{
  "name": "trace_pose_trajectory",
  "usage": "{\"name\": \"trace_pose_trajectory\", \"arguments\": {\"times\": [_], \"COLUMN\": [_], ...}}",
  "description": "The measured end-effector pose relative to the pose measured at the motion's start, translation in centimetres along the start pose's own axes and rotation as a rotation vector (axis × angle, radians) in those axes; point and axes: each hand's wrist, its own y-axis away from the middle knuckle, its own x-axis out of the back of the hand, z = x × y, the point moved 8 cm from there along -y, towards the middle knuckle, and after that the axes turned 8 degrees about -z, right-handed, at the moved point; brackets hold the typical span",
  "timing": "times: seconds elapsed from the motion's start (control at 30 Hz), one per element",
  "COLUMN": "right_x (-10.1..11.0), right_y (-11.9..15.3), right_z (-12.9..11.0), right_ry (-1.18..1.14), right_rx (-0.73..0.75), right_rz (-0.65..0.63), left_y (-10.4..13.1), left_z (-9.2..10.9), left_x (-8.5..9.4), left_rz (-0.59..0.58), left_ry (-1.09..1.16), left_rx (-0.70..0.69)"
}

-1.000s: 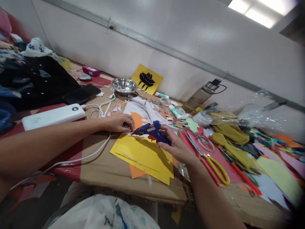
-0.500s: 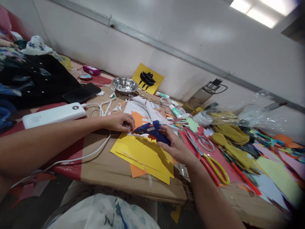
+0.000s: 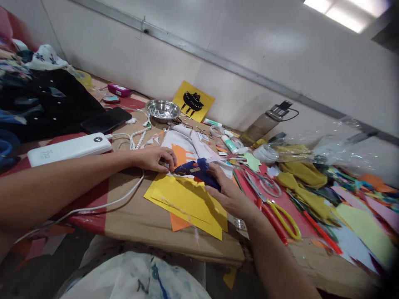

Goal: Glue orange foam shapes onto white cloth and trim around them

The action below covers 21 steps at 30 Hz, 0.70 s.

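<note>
Barely changed since a second ago | right hand (image 3: 229, 192) curled round gun (image 3: 190, 169), tip near left hand (image 3: 156, 158) | its fingers bunched, hold unclear | orange cutout (image 3: 178, 156) beside them, on cloth (image 3: 183, 133) | seemingly same spot in work

A bright light (image 3: 346, 20) glows beyond a pale wall (image 3: 264, 39).

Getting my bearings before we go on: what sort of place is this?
Probably a craft workspace, though whether workshop or classroom I can't tell. The right hand holds a blue glue gun, overlapping yellow sheets lie just below it, and scissors lie to the right.
</note>
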Motion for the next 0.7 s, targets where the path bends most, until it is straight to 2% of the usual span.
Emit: {"name": "trace_pose_trajectory", "arguments": {"times": [0.23, 0.7], "right_x": [-0.23, -0.37], "right_y": [0.15, 0.41], "right_z": [-0.19, -0.31], "right_ry": [0.116, 0.166], "right_rx": [0.013, 0.000], "right_rz": [-0.015, -0.030], "left_y": [0.03, 0.12], "left_z": [-0.05, -0.21], "left_x": [-0.06, -0.13], "left_rz": [-0.002, -0.011], "left_ry": [0.008, 0.008], "left_rx": [-0.001, 0.016]}}
